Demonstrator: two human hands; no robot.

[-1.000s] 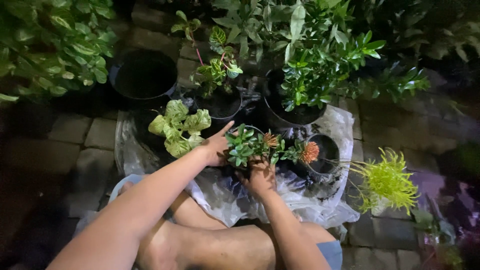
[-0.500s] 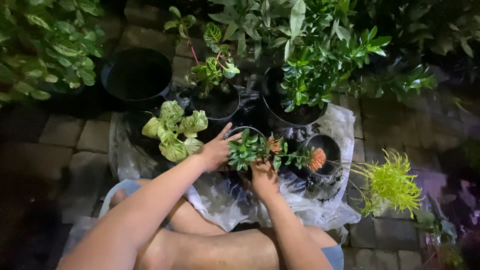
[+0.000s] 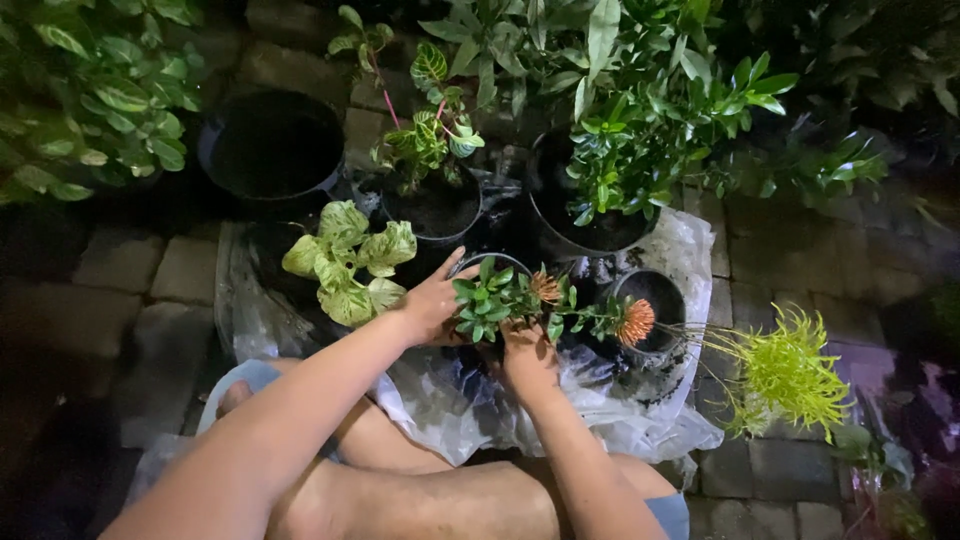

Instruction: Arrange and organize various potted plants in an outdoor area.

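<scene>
empty black pot (image 3: 272, 148), pale variegated plant (image 3: 347, 262), yellow-green spiky plant (image 3: 787, 372)

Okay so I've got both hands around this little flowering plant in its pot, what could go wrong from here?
1. The orange flower head hangs sideways on a thin stem beyond the right hand; pressing or turning the plant might snap it.
2. The left hand sits right beside the pale variegated plant, so its leaves could get bruised.
3. Soil may spill past the crumpled plastic sheet onto the paving, as other pots crowd it closely.
</scene>
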